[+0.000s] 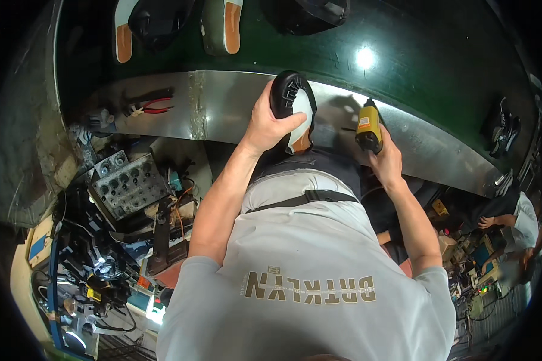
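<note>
My left hand (265, 127) is closed around a black shoe upper (282, 108), its underside turned toward me. The upper's gathered edge wraps over a white and tan insole board (302, 108), and my thumb presses on that board. To the right, my right hand (388, 157) grips a yellow and black hand-held power tool (369, 125) with a narrow black tip. The tip points away from me, over the metal edge of the bench. Tool and shoe are apart. Some fingers of my right hand are hidden behind the tool.
On the green work surface (415, 66) lie more black shoe parts (160, 23) and tan-ended insole boards (232, 27). Red-handled pliers (156, 108) rest on the metal strip (229, 102). A perforated metal block (130, 186) stands at lower left. Another person (521, 225) is at far right.
</note>
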`<action>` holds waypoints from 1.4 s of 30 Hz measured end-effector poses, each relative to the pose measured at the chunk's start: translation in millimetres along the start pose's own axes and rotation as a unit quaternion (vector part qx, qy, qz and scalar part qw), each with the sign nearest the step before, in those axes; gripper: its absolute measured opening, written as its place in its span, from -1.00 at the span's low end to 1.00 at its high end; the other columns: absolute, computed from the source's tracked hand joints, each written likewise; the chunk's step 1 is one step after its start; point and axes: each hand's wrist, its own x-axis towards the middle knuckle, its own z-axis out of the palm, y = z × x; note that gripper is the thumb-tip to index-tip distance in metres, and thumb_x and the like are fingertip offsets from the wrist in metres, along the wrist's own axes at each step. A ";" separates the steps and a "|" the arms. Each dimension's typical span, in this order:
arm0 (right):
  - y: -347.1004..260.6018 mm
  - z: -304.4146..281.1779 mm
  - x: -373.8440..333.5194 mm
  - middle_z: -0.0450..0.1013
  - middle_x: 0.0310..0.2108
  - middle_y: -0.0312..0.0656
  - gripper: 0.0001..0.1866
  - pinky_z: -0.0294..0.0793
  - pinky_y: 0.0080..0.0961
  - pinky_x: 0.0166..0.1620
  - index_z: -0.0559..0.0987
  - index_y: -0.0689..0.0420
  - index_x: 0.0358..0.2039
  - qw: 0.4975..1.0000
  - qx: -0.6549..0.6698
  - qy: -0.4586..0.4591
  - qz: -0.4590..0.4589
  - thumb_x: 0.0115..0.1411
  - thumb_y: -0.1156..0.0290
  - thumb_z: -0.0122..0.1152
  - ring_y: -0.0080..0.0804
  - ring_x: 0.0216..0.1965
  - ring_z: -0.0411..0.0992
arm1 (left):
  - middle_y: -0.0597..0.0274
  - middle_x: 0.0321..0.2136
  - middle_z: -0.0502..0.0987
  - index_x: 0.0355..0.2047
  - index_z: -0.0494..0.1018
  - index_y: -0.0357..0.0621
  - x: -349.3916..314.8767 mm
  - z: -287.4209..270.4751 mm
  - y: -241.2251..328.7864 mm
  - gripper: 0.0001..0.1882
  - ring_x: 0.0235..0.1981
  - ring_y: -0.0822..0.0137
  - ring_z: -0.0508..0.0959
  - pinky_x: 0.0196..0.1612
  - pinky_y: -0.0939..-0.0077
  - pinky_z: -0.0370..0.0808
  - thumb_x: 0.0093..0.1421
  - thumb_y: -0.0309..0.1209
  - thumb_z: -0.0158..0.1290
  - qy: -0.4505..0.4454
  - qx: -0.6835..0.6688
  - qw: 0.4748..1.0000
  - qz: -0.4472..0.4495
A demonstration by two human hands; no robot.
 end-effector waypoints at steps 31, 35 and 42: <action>29.5 -198.1 365.0 0.27 0.03 0.03 -0.43 0.45 -0.36 -0.07 0.34 0.13 0.13 0.894 0.096 0.414 -0.141 0.09 0.45 0.28 -0.17 -0.03 0.37 | 0.18 -0.45 0.44 -0.41 0.48 -0.16 194.7 10.5 -8.9 -0.85 -0.24 0.16 0.48 0.22 0.07 0.22 -0.05 -0.50 0.17 -0.018 0.661 0.716 0.226; 99.9 -253.7 429.4 0.18 0.22 -0.05 -0.36 0.21 -0.06 0.23 0.38 0.02 0.16 0.892 -0.384 0.221 0.088 0.09 0.11 0.29 0.05 0.26 0.11 | 0.16 -0.56 0.38 -0.60 0.39 -0.13 200.3 -27.3 17.3 -0.92 -0.40 0.17 0.46 0.09 0.16 0.38 0.00 -0.51 0.04 0.039 0.672 0.687 0.273; -47.6 -247.0 328.8 0.34 -0.54 -0.01 -0.79 0.37 -0.17 -0.30 0.40 0.18 -0.45 0.913 -0.218 0.123 -0.323 0.21 0.32 0.14 0.02 -0.40 0.39 | -0.02 0.12 0.32 0.12 0.30 -0.24 197.6 20.3 100.4 -0.24 0.19 -0.01 0.27 0.28 0.10 0.13 -0.12 -0.34 0.31 -0.002 0.444 0.876 0.191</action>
